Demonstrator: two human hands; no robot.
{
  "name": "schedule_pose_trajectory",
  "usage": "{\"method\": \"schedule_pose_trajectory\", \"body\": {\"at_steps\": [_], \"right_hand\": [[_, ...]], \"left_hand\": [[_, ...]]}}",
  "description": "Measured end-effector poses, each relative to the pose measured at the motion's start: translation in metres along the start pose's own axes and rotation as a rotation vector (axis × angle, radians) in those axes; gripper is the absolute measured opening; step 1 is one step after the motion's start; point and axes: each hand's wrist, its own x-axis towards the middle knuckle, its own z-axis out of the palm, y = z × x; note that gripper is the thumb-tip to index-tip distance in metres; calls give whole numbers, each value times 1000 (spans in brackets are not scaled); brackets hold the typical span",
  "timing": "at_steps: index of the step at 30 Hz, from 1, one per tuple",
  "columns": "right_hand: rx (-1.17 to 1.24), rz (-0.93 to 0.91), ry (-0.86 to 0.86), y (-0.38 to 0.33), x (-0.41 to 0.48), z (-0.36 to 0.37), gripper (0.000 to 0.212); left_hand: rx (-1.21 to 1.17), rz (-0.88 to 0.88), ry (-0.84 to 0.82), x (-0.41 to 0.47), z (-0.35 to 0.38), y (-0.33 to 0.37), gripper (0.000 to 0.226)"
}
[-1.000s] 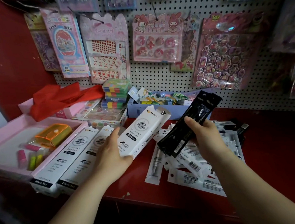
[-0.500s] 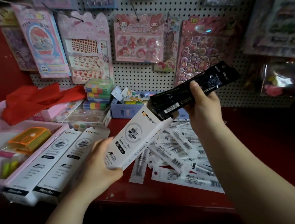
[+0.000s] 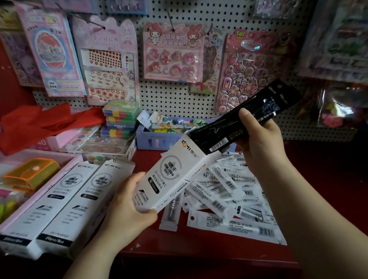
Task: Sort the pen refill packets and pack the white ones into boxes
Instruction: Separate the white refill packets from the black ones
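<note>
White box (image 3: pixel 170 175) gripped low by left hand (image 3: pixel 127 212); raised right hand (image 3: pixel 260 137) clutches black packets (image 3: pixel 243 121)

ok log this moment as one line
left hand: grips white box | right hand: grips black packets, end at box opening | white packets: loose pile on red shelf

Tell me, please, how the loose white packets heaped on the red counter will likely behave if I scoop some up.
The white packets look thin and flat, so probably light and floppy. Their smooth film and overlapping heap suggest they may slide apart.
</note>
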Motion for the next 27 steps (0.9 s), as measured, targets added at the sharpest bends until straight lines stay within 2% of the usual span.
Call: {"method": "schedule_pose_trajectory", "body": {"at_steps": [6, 12, 21, 27], "right_hand": [[-36, -14, -3, 0, -2, 3, 18], [-129, -30, 47, 10, -9, 5, 18], [4, 20, 234, 9, -4, -9, 16], [-65, 5, 106, 7, -5, -9, 18]], "left_hand": [[23, 27, 10, -1, 0, 2, 72], [57, 76, 84, 0, 6, 8, 61], [23, 73, 69, 2, 10, 7, 61], [35, 86, 89, 2, 10, 6, 60]]}}
